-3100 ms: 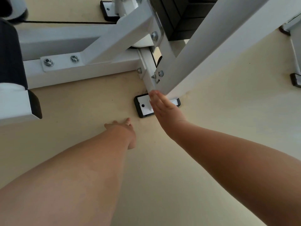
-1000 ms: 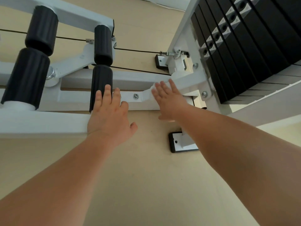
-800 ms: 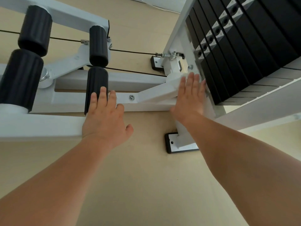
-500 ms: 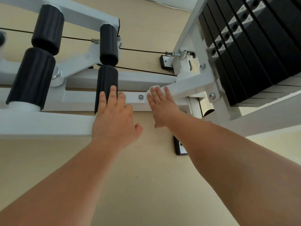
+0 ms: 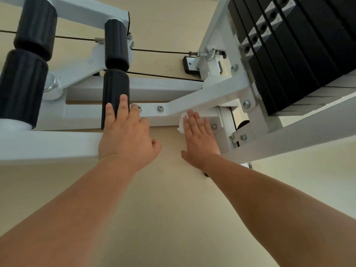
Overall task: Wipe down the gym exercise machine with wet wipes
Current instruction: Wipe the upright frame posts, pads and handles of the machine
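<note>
The gym machine's white steel frame [image 5: 173, 120] runs low across the floor. My right hand [image 5: 200, 139] lies flat with straight fingers on a white wet wipe [image 5: 182, 124], pressing it against the lower frame beam near a bolted joint. Only the wipe's left edge shows beside my fingers. My left hand [image 5: 125, 135] rests flat on a nearer white beam, its fingertips reaching a black foam roller [image 5: 114, 93].
More black foam rollers [image 5: 28, 60] stand at the left. A black weight stack [image 5: 289, 54] fills the upper right. Thin cables [image 5: 159, 52] stretch across above the beige floor [image 5: 154, 218]. A black-edged foot plate [image 5: 189, 64] sits behind the frame.
My right hand slid with the wipe to the right along the lower beam, after sweeping up to the weight stack and back. My left hand stayed on the near beam.
</note>
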`<state>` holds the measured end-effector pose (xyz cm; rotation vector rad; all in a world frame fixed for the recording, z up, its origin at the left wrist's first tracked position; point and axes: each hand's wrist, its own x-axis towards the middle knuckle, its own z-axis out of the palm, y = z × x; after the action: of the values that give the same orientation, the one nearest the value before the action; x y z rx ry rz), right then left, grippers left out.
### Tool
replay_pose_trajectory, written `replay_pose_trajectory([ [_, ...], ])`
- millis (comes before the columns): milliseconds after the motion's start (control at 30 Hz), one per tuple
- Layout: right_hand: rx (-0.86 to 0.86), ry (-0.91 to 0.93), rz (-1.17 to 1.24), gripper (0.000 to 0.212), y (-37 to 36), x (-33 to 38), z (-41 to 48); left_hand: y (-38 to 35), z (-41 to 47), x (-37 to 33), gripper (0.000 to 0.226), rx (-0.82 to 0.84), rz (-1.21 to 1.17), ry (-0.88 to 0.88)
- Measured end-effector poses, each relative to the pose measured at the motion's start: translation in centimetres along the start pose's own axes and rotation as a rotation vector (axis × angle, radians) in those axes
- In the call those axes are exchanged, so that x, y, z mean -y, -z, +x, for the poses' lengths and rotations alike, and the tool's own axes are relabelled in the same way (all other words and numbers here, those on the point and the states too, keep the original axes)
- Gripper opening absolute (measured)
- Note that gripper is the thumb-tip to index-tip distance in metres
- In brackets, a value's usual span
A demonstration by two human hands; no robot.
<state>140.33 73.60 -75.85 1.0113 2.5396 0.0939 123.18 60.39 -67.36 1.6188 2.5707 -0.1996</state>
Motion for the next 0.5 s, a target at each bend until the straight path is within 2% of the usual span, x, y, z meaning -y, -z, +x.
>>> replay_pose_trajectory([
  [167, 0.004, -0.336, 0.334, 0.11, -0.4, -1.0, 2.1, -0.1, -0.1, 0.0, 0.068, -0.002, 0.008, 0.002],
  [233, 0.029, -0.41, 0.463, 0.118, -0.2, -1.7, 3.6, -0.2, -0.2, 0.0, 0.067, -0.002, 0.004, 0.0],
  [333, 0.082, -0.348, 0.484, 0.134, -0.8, -1.1, 4.4, -0.2, -0.1, 0.0, 0.067, 0.005, -0.003, 0.005],
  [433, 0.068, -0.243, 0.489, 0.136, -1.8, 0.2, 4.0, 0.0, 0.1, 0.0, 0.066, 0.009, -0.019, 0.012],
  [500, 0.054, -0.275, 0.53, 0.136, -2.0, -0.1, 3.8, 0.1, 0.0, -0.1, 0.066, 0.008, -0.026, 0.015],
])
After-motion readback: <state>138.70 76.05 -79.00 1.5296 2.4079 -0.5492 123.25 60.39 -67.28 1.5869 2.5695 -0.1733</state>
